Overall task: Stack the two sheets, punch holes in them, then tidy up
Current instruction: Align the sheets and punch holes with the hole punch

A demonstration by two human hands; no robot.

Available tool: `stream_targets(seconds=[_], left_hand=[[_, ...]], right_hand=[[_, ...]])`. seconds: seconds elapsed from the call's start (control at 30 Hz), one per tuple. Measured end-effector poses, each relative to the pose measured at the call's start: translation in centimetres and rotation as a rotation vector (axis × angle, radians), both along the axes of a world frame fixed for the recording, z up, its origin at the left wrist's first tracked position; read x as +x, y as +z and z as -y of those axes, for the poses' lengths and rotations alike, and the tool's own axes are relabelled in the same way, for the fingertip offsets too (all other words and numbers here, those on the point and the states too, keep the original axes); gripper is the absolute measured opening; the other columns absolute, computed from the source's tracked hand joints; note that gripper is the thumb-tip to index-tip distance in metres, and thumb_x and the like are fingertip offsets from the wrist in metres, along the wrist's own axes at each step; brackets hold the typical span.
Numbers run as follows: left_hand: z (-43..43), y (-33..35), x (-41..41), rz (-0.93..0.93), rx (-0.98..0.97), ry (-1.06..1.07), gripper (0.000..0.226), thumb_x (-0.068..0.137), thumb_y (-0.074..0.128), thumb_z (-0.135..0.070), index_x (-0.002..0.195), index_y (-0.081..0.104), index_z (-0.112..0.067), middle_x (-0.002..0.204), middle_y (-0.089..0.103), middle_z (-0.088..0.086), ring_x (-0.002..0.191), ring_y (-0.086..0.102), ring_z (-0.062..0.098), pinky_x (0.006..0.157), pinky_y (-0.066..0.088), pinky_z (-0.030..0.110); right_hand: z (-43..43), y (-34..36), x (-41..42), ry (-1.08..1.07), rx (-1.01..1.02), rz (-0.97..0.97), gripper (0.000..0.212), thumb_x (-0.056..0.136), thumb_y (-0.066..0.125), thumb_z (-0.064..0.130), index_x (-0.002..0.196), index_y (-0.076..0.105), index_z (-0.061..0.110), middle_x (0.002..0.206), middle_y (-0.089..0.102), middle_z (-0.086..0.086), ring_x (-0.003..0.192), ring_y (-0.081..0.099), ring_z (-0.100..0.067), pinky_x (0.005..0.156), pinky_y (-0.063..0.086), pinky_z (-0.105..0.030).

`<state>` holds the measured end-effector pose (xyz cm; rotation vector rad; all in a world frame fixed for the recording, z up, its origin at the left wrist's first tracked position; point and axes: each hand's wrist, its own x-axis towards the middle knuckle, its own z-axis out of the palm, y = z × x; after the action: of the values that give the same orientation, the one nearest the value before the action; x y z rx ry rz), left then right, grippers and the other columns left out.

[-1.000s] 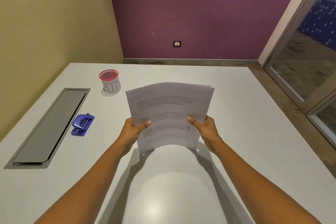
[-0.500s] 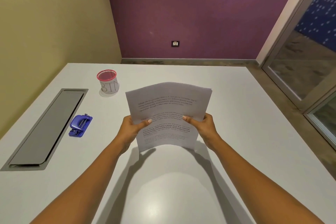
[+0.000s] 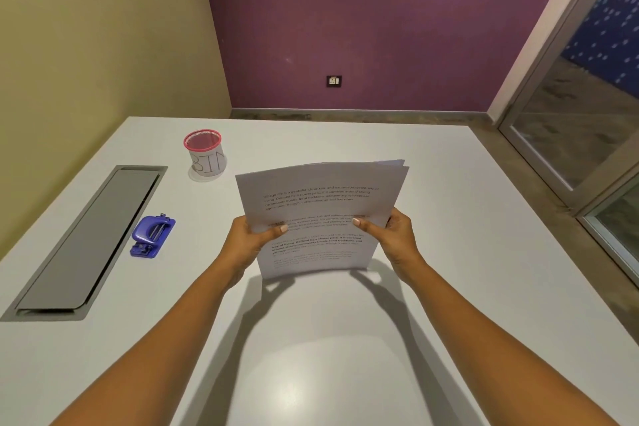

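Observation:
Two printed white sheets (image 3: 320, 197) stand upright together over the middle of the white table (image 3: 449, 252), their bottom edge close to or on the tabletop. My left hand (image 3: 247, 240) grips their left edge with the thumb on the front. My right hand (image 3: 392, 235) grips the right edge the same way. At the top right corner the rear sheet peeks out slightly behind the front one. A blue hole punch (image 3: 153, 234) lies on the table to the left of my left hand.
A small cup with a pink rim, marked "BIN" (image 3: 206, 156), stands at the back left of the table. A long grey cable hatch (image 3: 90, 239) is set into the table's left side. A glass door frame lies to the right.
The sheets and both hands stay almost in place; the sheets have settled slightly lower and their top edges sit closer together than one second ago.

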<state>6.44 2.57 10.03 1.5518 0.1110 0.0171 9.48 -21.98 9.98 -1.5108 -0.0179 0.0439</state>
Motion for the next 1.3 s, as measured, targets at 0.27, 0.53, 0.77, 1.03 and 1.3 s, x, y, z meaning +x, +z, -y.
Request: stream_targets(seconds=[0.27,0.53,0.77,1.03,1.3], left_hand=[[0.8,0.3,0.4,0.01,0.001,0.041,0.023,0.079,0.069,-0.008,0.087,0.067,-0.03,0.087,0.071,-0.015,0.079,0.067,0.0,0.071,0.049,0.019],[-0.2,0.0,0.2,-0.007,0.03,0.017,0.024,0.076,0.072,-0.008,0.088,0.067,-0.028,0.084,0.074,-0.015,0.081,0.068,0.0,0.07,0.05,0.016],[0.4,0.4,0.1,0.0,0.025,0.044,0.021,0.08,0.068,-0.008,0.09,0.066,-0.026,0.09,0.07,-0.011,0.081,0.066,0.003,0.071,0.05,0.019],[0.4,0.0,-0.6,-0.026,0.033,0.025,0.016,0.081,0.067,-0.012,0.091,0.066,-0.025,0.091,0.07,-0.009,0.084,0.065,0.006,0.073,0.048,0.022],[-0.1,0.4,-0.3,0.016,-0.073,0.198,0.014,0.083,0.065,-0.017,0.094,0.065,-0.025,0.09,0.071,-0.011,0.08,0.07,0.005,0.069,0.055,0.021]], right_hand=[[-1.0,0.2,0.0,-0.021,0.021,-0.028,0.021,0.072,0.076,0.011,0.083,0.069,0.027,0.077,0.074,0.016,0.072,0.069,0.001,0.06,0.052,-0.01],[-0.5,-0.2,-0.1,-0.018,-0.005,-0.023,0.023,0.072,0.076,0.01,0.088,0.068,0.025,0.088,0.072,0.01,0.075,0.069,-0.002,0.069,0.056,-0.018],[-1.0,0.1,-0.3,-0.028,0.014,-0.01,0.02,0.076,0.073,0.01,0.087,0.068,0.026,0.084,0.072,0.013,0.072,0.069,0.0,0.062,0.054,-0.013],[-0.6,-0.6,-0.6,-0.018,0.006,-0.026,0.022,0.075,0.074,0.01,0.088,0.067,0.026,0.088,0.071,0.01,0.074,0.068,0.003,0.063,0.052,-0.01],[0.6,-1.1,-1.0,-0.004,-0.01,-0.044,0.018,0.076,0.072,0.009,0.088,0.066,0.022,0.088,0.072,0.009,0.075,0.071,-0.002,0.063,0.054,-0.013]])
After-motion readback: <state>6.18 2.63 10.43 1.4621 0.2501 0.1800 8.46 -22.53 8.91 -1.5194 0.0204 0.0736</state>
